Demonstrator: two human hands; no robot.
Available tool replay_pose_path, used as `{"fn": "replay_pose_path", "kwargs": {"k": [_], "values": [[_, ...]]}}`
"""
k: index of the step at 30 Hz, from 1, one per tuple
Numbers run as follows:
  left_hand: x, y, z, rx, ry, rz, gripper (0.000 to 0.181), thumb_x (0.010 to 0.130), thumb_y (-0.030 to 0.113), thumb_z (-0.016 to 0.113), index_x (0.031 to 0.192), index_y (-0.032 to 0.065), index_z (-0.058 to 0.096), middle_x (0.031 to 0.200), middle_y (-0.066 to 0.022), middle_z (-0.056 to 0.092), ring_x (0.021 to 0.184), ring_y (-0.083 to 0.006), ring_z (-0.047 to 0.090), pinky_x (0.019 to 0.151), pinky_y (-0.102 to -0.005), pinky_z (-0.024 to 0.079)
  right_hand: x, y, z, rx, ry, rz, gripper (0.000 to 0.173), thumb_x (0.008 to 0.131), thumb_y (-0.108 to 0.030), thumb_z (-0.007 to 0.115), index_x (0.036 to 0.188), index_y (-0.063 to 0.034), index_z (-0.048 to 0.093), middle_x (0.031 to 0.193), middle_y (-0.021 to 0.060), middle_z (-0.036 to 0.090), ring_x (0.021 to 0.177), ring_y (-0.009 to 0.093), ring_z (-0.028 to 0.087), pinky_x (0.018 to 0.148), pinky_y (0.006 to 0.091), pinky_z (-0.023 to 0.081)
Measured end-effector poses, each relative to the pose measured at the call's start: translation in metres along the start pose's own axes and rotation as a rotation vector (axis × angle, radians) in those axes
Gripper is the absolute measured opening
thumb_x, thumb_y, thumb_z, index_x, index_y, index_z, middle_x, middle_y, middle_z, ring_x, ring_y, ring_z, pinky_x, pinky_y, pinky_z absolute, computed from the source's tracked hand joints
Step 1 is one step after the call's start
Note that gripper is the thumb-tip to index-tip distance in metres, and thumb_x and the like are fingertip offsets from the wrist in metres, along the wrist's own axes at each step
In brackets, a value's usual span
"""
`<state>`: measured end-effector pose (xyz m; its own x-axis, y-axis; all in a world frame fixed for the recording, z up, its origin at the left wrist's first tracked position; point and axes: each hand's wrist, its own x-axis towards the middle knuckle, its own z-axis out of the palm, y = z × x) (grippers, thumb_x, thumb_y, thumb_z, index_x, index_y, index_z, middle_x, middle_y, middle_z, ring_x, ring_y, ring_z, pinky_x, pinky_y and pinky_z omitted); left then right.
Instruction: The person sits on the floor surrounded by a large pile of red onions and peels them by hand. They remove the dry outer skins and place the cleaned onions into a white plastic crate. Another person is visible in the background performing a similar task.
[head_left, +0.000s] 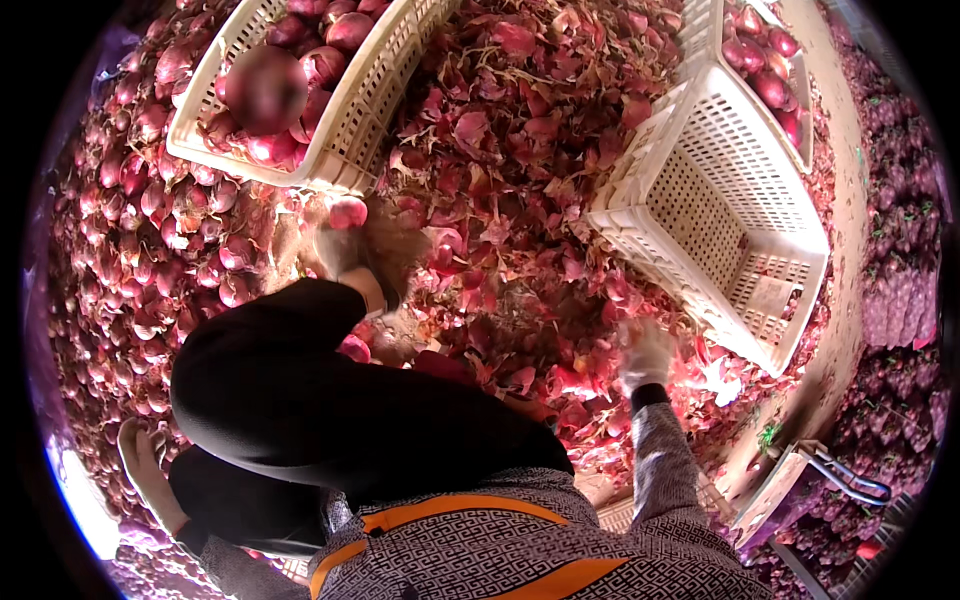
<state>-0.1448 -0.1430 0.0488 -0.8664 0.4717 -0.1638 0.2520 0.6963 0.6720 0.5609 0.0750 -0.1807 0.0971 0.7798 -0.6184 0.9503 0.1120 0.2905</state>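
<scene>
My left hand (145, 469), in a pale glove, is low at the left beside my knee. Its fingers and thumb are apart over the heap of red onions (154, 199), with no onion visible between them. In a whitish glove, my right hand (646, 352) is over the loose red onion skins (525, 150), left of a tipped white plastic crate (701, 202). Motion blurs its fingers, so whether they grip anything is unclear. Ahead of my bent leg stands a perforated white crate (367, 105) holding several red onions (324, 66).
My blurred shoe (379, 259) is planted among the skins, with a single onion (347, 212) near it. Another crate of onions (766, 71) stands at the upper right. Filled purple mesh sacks (900, 300) line the right side. A metal-handled object (844, 472) is at lower right.
</scene>
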Motion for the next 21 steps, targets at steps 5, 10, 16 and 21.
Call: {"fn": "replay_pose_path", "kwargs": {"k": [5,10,16,21], "values": [[0.021,-0.017,-0.033,-0.384,0.271,0.027,0.04,0.105,0.019,0.055,0.143,0.0063,0.055,0.14,-0.0101,0.063,0.115,-0.0244,0.065,0.097,-0.0346,0.052,0.008,-0.135,0.052,0.516,-0.138,-0.617,0.03,0.083,-0.021,0.068,0.113,-0.0134,0.07,0.113,0.0132,0.067,0.106,0.035,0.067,0.091,0.0464,0.056],[0.006,-0.044,-0.08,-0.6,0.246,0.048,0.036,0.106,0.017,0.054,0.139,0.0055,0.057,0.132,-0.0117,0.067,0.114,-0.0224,0.068,0.101,-0.0348,0.054,0.014,-0.167,0.097,0.389,-0.381,-0.709,0.051,0.078,-0.031,0.079,0.123,-0.0135,0.064,0.119,0.0213,0.061,0.113,0.041,0.062,0.094,0.0472,0.054],[-0.045,0.025,0.008,-0.432,0.386,0.119,0.032,0.105,0.016,0.055,0.134,0.0045,0.061,0.124,-0.01,0.067,0.109,-0.0219,0.067,0.099,-0.0336,0.054,0.05,-0.133,-0.01,1.334,-0.596,-0.518,0.044,0.086,-0.02,0.076,0.127,-0.0093,0.063,0.115,0.0098,0.069,0.111,0.018,0.065,0.096,0.0337,0.054],[-0.039,0.081,0.064,-0.509,0.283,0.257,0.023,0.103,0.01,0.056,0.123,0.0039,0.066,0.116,-0.0085,0.069,0.101,-0.0185,0.068,0.09,-0.0313,0.056,0.06,-0.149,-0.12,2.005,-0.643,-0.737,0.057,0.102,-0.032,0.058,0.151,-0.0054,0.046,0.135,0.0124,0.063,0.12,0.022,0.063,0.099,0.0386,0.055]]}}
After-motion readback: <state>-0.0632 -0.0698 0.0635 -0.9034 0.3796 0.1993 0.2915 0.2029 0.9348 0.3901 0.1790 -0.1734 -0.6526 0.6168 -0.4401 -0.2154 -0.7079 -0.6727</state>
